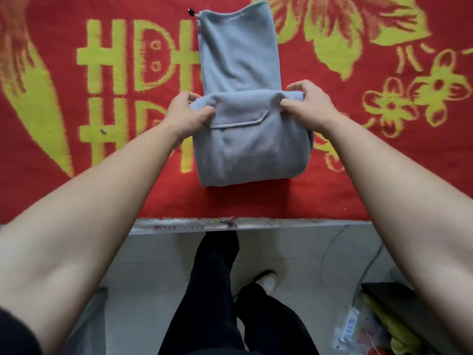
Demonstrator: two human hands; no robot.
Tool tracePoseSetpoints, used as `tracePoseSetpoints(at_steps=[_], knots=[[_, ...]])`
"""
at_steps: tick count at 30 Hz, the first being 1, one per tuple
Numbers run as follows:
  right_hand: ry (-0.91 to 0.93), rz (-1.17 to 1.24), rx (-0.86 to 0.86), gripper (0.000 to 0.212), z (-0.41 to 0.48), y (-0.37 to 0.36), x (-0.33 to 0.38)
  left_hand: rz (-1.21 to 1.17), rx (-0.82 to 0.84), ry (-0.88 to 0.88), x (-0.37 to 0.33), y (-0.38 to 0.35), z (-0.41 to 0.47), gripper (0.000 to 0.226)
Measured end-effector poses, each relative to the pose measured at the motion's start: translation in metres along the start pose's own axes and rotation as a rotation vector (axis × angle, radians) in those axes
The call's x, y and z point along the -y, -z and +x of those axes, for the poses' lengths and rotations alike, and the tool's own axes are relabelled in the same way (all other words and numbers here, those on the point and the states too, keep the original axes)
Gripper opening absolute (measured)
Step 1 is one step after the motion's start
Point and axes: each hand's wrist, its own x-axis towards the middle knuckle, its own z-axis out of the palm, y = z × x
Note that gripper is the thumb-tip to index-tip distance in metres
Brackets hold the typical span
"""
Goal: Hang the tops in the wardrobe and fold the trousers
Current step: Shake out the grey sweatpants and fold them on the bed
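Grey-blue fleece trousers (245,149) lie lengthwise on a red and yellow blanket (384,162). The near part is doubled over, its back pocket facing up, and the far part runs away from me toward a drawstring end with a black toggle (190,12). My left hand (188,112) pinches the left end of the folded edge. The right end of that edge is gripped by my right hand (308,102). Both hands hold the fold slightly raised.
The blanket covers a bed or table whose front edge (230,222) runs across the middle of the view. Below it are a pale tiled floor, my black-trousered legs (217,290), and a pile of bags and clutter (371,326) at the lower right.
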Motion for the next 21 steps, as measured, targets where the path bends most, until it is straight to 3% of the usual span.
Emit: tracePoseSetpoints(at_steps=[3, 7, 12, 21], knots=[[-0.111, 0.073, -0.104, 0.050, 0.052, -0.021, -0.004, -0.025, -0.119, 0.074, 0.009, -0.021, 0.050, 0.041], [-0.154, -0.081, -0.159, 0.045, 0.096, -0.066, -0.020, 0.058, -0.196, 0.174, 0.029, -0.042, 0.099, 0.055], [-0.119, -0.228, -0.315, 0.045, 0.107, -0.099, -0.034, 0.474, -0.316, -0.003, 0.049, -0.064, 0.114, 0.055], [-0.153, -0.344, -0.321, 0.045, 0.113, -0.096, -0.028, 0.525, -0.322, -0.013, 0.049, -0.065, 0.117, 0.052]])
